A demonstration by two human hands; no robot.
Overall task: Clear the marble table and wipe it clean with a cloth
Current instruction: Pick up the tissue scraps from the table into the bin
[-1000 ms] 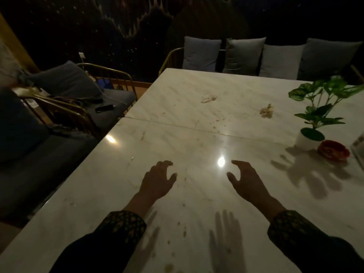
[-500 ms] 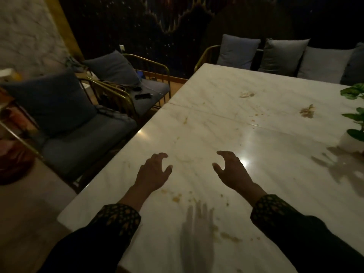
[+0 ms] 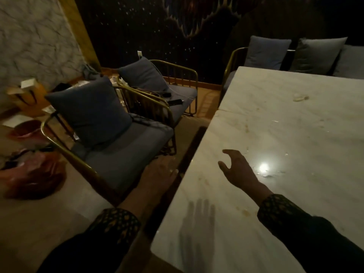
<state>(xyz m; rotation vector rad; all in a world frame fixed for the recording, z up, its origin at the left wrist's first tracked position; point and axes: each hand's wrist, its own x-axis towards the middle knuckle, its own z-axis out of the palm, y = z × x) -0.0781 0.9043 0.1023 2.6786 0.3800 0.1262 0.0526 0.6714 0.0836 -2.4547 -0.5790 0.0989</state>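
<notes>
1. Marble table (image 3: 295,134): near corner bottom centre, left edge runs up and away toward the far seats; right side cut off by the frame.
2. Right hand (image 3: 239,169) is above the table near its left edge, fingers loosely curved and spread, thumb apart, holding nothing. Can't tell whether it touches the marble. Hand shadow (image 3: 197,223) on the top near the near corner.
3. Left hand (image 3: 161,174) is off the table, just past its left edge, over the floor gap. Blurred; fingers look extended and empty, detail not readable.
4. Both patterned sleeves run off the bottom edge.
5. Table surface: brownish stains (image 3: 244,212) near the right sleeve and along the left edge, lamp glare (image 3: 264,167) beside the right hand, seam across the top, small pale scrap (image 3: 300,97) in the far half. No cloth in view.
6. Open room: narrow floor strip between the table's left edge and the near armchair (image 3: 118,146) with its cushion.
7. Second armchair (image 3: 173,91) behind it, with a dark phone-like item (image 3: 174,102) and a cable on the seat.
8. Far left: reddish heap (image 3: 35,178) on the floor, too dim to identify.
9. Far end: grey cushions (image 3: 315,56), partly cut off.
</notes>
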